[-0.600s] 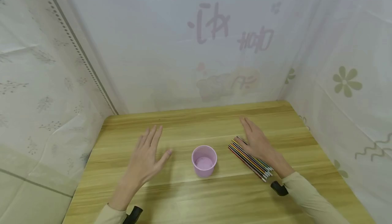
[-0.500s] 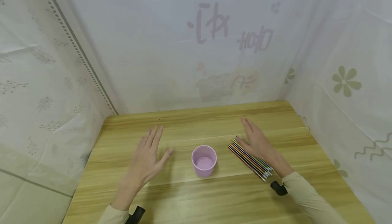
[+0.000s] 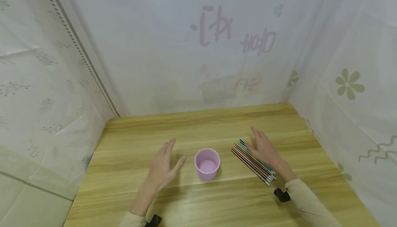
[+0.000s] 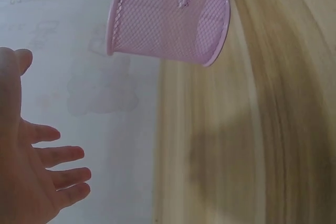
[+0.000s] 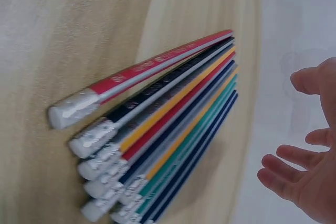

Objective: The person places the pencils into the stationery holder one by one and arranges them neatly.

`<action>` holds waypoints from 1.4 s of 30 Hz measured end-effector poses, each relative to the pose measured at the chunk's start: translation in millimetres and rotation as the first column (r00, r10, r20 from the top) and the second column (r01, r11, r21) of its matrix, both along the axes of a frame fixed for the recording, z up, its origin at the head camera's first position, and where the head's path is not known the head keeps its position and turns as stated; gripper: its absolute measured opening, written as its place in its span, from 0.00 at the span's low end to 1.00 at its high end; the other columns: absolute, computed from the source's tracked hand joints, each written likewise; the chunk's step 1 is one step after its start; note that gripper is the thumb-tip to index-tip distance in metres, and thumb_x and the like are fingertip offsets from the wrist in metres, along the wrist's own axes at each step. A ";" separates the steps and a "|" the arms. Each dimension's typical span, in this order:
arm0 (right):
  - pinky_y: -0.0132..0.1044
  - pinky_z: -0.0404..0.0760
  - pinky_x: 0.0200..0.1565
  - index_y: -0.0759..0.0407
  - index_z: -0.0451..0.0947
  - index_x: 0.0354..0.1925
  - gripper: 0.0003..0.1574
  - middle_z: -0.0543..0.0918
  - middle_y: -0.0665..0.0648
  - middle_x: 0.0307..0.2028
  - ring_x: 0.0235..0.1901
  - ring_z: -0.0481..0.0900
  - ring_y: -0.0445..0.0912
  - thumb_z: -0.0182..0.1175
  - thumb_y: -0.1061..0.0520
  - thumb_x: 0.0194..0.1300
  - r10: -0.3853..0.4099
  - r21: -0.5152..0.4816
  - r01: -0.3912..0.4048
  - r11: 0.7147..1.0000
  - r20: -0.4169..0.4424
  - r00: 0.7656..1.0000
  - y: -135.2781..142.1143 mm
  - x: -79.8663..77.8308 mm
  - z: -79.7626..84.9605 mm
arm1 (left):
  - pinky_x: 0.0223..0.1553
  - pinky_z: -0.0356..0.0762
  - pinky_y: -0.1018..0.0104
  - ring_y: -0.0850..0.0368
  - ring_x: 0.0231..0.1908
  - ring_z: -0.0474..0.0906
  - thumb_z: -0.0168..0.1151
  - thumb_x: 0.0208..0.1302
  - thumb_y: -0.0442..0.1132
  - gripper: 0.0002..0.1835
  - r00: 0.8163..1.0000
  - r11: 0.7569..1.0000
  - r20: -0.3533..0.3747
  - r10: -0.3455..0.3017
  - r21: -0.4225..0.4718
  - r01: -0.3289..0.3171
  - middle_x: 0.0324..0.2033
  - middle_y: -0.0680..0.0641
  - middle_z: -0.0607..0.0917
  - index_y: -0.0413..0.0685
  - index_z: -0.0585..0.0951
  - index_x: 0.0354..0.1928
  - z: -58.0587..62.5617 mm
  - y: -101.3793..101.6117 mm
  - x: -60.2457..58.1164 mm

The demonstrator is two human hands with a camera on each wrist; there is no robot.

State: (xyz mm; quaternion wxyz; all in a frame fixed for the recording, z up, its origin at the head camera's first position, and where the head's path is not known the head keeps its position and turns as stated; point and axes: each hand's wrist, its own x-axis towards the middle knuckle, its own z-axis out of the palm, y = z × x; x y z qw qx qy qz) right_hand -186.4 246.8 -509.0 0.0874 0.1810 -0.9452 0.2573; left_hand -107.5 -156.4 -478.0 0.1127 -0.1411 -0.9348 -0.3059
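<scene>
A pink mesh pen cup (image 3: 207,165) stands upright on the wooden table, its inside showing bare in the head view. My left hand (image 3: 161,170) hovers to the left of the cup, thumb spread from the fingers, touching nothing. In the left wrist view the cup (image 4: 168,19) is apart from the left hand (image 4: 31,166). Several pencils (image 3: 252,163) with eraser ends lie side by side, right of the cup. Over their right side is my right hand (image 3: 266,149), holding nothing. The right wrist view shows the pencils (image 5: 163,114) apart from the fingers of the right hand (image 5: 310,166).
The wooden table (image 3: 198,206) ends at a pale printed curtain (image 3: 173,48) at the back. More printed sheeting (image 3: 356,116) hangs along the right side and the left. Black wrist mounts (image 3: 281,195) sit under the sleeves.
My left hand has moved right, closer to the cup, and turned more on its side. My right hand has shifted slightly right and nearer to me. Cup and pencils stay put.
</scene>
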 end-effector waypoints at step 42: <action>0.38 0.78 0.36 0.71 0.79 0.46 0.17 0.81 0.60 0.36 0.36 0.77 0.48 0.67 0.61 0.63 -0.076 -0.021 0.086 0.996 0.291 0.954 8.9 -5.5 -27.9 | 0.72 0.66 0.39 0.45 0.74 0.63 0.72 0.57 0.62 0.57 0.960 0.952 0.212 -0.183 0.281 0.120 0.75 0.43 0.65 0.45 0.53 0.80 -25.6 59.3 15.1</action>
